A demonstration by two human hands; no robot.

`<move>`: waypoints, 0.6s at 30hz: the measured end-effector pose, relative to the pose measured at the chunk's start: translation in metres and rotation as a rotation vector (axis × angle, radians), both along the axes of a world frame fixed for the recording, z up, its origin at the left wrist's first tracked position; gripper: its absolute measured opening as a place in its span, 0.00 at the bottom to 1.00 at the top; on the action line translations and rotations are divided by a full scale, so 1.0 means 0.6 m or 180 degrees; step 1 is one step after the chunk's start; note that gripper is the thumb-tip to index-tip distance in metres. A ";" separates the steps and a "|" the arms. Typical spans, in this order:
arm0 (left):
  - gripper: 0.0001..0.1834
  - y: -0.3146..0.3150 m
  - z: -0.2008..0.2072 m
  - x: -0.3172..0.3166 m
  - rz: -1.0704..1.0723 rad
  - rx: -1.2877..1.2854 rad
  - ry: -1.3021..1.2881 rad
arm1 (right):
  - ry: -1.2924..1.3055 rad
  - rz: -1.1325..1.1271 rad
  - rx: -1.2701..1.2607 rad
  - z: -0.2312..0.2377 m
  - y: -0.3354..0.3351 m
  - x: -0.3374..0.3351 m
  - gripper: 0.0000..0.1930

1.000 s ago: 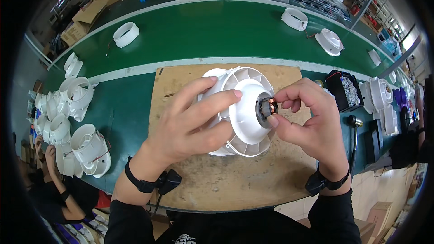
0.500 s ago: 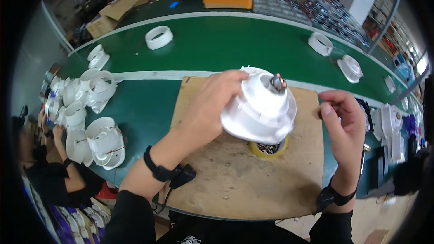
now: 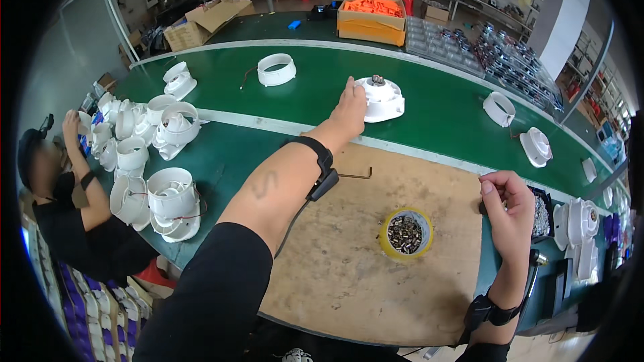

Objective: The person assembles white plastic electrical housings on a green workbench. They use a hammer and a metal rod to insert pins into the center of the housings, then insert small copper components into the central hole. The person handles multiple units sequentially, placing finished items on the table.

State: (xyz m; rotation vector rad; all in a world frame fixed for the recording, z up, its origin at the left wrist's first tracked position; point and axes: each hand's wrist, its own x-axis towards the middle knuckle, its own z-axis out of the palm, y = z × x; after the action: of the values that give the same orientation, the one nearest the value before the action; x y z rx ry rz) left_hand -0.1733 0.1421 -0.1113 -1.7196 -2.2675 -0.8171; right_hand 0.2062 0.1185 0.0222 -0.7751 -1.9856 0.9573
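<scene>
My left hand [image 3: 346, 112] is stretched out to the green belt, its fingers closed against the left side of a white plastic housing [image 3: 384, 102]. The housing rests upright there, a metal piece showing in its top. By the right edge of the wooden board [image 3: 322, 248], my right hand [image 3: 511, 209] is curled with thumb and fingers together. A small dark thing shows at its fingertips, too hidden to name. Between my arms, a yellow tape-roll ring [image 3: 385, 241] holds many small metal screws [image 3: 406, 233]. An L-shaped hex key [image 3: 355, 175] lies on the board near my left wrist.
White housings [image 3: 171, 194] crowd the left of the bench; a co-worker [image 3: 87, 204] sits beyond them. White rings [image 3: 276, 70] and further housings [image 3: 535, 147] stand on the green belt [image 3: 221, 97]. A box of orange parts [image 3: 371, 23] stands behind it. A black tray [image 3: 541, 218] lies at right.
My left hand has carried the white housing from above the board forward onto the green belt. The screws and the hex key have come into clear sight. My right hand stays near the board's right edge.
</scene>
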 end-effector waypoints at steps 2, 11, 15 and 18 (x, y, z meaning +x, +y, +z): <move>0.27 0.002 -0.010 -0.016 0.0005 0.0060 -0.0044 | 0.0004 0.0039 0.0022 -0.003 0.004 -0.003 0.04; 0.14 -0.118 0.101 -0.016 -0.0552 -0.0241 -0.2192 | -0.0168 0.0030 0.0059 -0.027 0.011 -0.009 0.07; 0.11 -0.230 0.136 0.014 -0.0408 -0.0237 -0.2924 | -0.0437 0.0157 -0.0260 -0.058 0.033 -0.025 0.13; 0.10 -0.266 0.099 0.043 -0.0678 -0.0069 -0.2589 | -0.0540 0.0125 -0.0735 -0.106 0.072 -0.026 0.18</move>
State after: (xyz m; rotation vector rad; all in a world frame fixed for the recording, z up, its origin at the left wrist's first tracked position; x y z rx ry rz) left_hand -0.1473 -0.0175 -0.0520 -1.8860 -2.5493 -1.8149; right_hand 0.1905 0.1615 -0.0414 -0.9756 -2.0640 1.1934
